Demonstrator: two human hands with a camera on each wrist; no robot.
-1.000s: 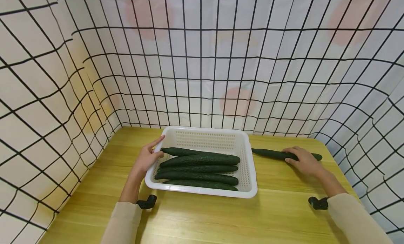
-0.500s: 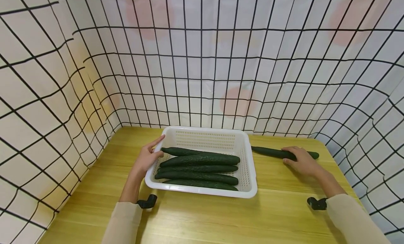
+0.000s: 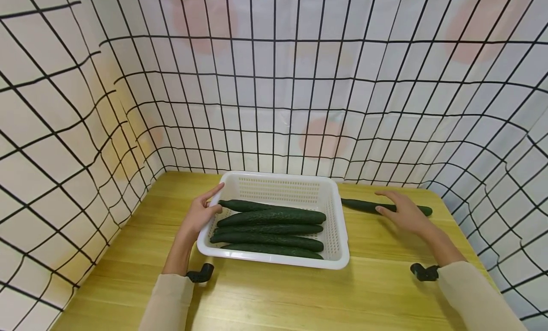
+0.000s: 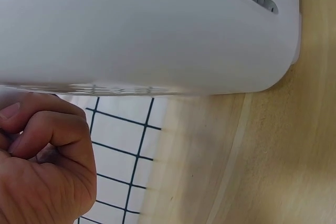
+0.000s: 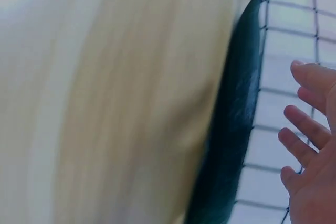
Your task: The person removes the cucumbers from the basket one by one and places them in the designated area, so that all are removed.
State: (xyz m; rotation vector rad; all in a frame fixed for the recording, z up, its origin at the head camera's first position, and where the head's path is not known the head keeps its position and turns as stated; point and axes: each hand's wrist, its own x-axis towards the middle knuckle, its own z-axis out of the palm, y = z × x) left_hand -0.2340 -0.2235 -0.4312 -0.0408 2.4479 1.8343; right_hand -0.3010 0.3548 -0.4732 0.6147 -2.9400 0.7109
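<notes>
A white plastic basket (image 3: 340, 226) with slotted walls holds several dark green cucumbers (image 3: 271, 217) lying side by side. My left hand (image 3: 199, 217) grips its left rim, thumb on the inner side; in the left wrist view the fingers (image 4: 52, 124) are curled beside the basket wall (image 4: 157, 35). To the right of the basket a single cucumber (image 3: 361, 205) lies on the table, its thin end near the rim. Over that cucumber hovers my right hand (image 3: 404, 214), fingers spread; the right wrist view has the hand (image 5: 315, 140) apart from the cucumber (image 5: 231, 119).
The wooden table (image 3: 274, 297) extends in front of the basket and to both sides. A white backdrop with a black grid (image 3: 282, 93) encloses the back and sides. Black wrist cameras (image 3: 201, 273) sit at both cuffs.
My right hand has let go of the lone cucumber and lifted slightly leftward, fingers opening. Earlier that cucumber shifted a little left. My left hand and the basket stay put.
</notes>
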